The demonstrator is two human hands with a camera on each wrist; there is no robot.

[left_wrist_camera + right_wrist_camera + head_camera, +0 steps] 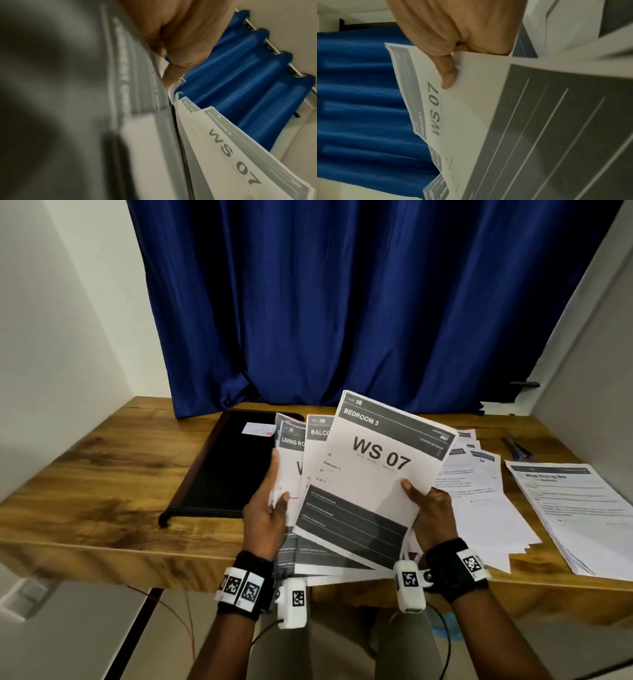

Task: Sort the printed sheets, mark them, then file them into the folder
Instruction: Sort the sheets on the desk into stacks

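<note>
The left hand (pixel 265 515) is gripping a fanned bundle of white printed sheets (pixel 294 474) with thumb curled over; the right hand (pixel 430 510) is pinching the white "WS 07" sheet (pixel 373 470), thumb on its face. Being thin and floppy, the sheets probably slide apart, so edge pinches suit. Beyond the fingers are lying a black flat folder (pixel 226 470), loose white papers (pixel 486 501) and a dark pen (pixel 515 447) on the wooden table (pixel 102 460).

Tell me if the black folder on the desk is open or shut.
Shut. The black folder lies flat on the wooden desk, cover down with a small label on top; no sheets show inside. Both hands hold printed sheets beside it.
</note>
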